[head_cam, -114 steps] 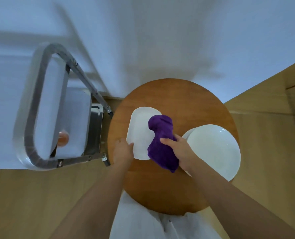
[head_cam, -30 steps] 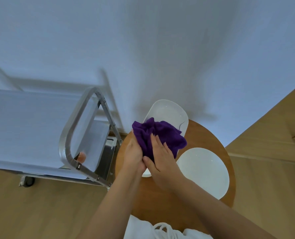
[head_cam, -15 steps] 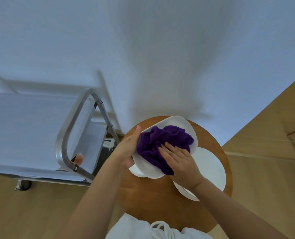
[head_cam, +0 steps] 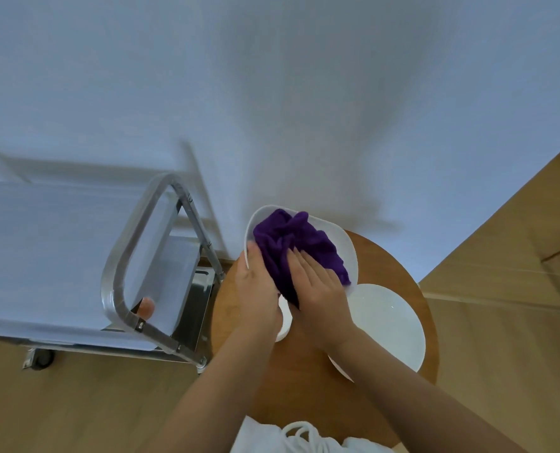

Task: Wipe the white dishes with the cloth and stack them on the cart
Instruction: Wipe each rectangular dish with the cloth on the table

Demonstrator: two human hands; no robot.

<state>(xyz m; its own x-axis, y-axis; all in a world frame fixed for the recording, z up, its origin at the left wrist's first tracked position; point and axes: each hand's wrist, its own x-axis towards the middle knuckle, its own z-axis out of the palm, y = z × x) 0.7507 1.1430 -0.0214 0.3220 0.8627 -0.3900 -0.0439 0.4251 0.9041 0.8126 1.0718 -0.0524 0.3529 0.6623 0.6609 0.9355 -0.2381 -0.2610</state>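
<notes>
The white dish (head_cam: 344, 250) is up off the round wooden table (head_cam: 304, 380), tilted toward the camera, and everything from here is placed against that table. Left hand (head_cam: 259, 299) grips the dish at its left rim, thumb hooked over the edge, above the table's left side. Right hand (head_cam: 321, 292) lies flat with straight fingers, pressing the purple cloth (head_cam: 298, 246) into the dish's face. So one hand clamps, the other pushes with an open palm.

Here's the worry: that dish looks held by one rim only, and the cloth hand is bearing down on it. Push too hard near the far edge and it could lever out of the thumb's hold and drop onto the table, or onto the round white plate (head_cam: 389, 325) lying on the table's right half just below it. A chip on either looks quite possible.

Another small white piece (head_cam: 285, 325) peeks out beneath the hands; what it is, I cannot tell.

The metal cart (head_cam: 134, 243) stands just left of the table, handle frame facing it. Its shelf shows no stacked dishes yet, and swinging the dish across could clip that handle.
</notes>
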